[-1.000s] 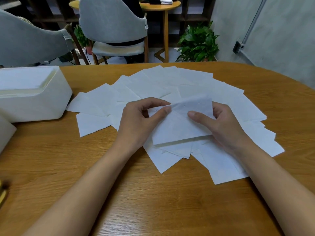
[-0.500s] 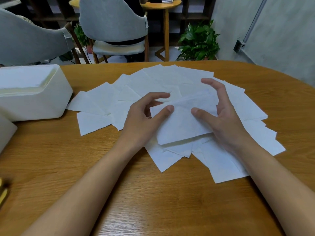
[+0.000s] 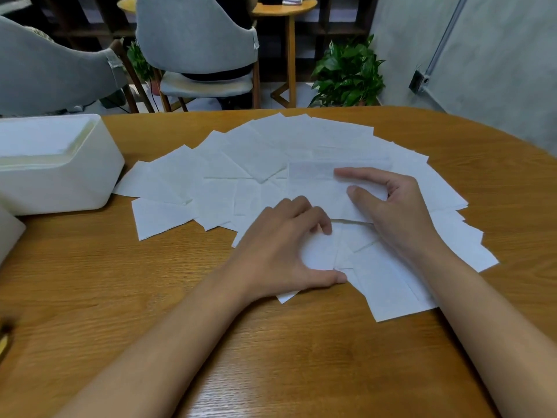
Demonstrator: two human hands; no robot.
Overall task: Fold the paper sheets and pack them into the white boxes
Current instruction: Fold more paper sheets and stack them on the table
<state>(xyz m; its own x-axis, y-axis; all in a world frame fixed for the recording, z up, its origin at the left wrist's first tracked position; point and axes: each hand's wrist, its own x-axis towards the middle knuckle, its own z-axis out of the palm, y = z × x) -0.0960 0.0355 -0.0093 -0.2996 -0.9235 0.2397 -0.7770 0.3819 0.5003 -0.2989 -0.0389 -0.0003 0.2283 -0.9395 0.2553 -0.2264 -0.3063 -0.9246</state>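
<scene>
Head view, wooden table (image 3: pixel 180 342).

Paper sheets (image 3: pixel 256 152) are spread in an overlapping fan across the middle of the table, from just beside the white box (image 3: pixel 60 176) on the left to well past the right hand (image 3: pixel 401 212).

One folded sheet (image 3: pixel 313 191) lies on top of the fan, right of centre. A shaded band is seen along its far edge, and its near edge is raised slightly off the sheets beneath.

The folded sheet is gripped by the right hand. The forefinger is stretched along the far band, the thumb is set on the face nearer the body, and the other fingers are curled behind.

The left hand (image 3: pixel 286 245) is placed knuckles-up on the near part of the fan. Its fingers are bent with the tips down just beside the folded sheet's near edge, and the thumb is laid flat on the paper. Whether a sheet is pinched under the fingers cannot be told from this angle.

The white box is open-topped, with white contents visible inside. A corner of a second white box (image 3: pixel 9 236) is seen at the left edge.

Background: two grey chairs (image 3: pixel 196 34), a potted plant (image 3: pixel 346 73).
</scene>
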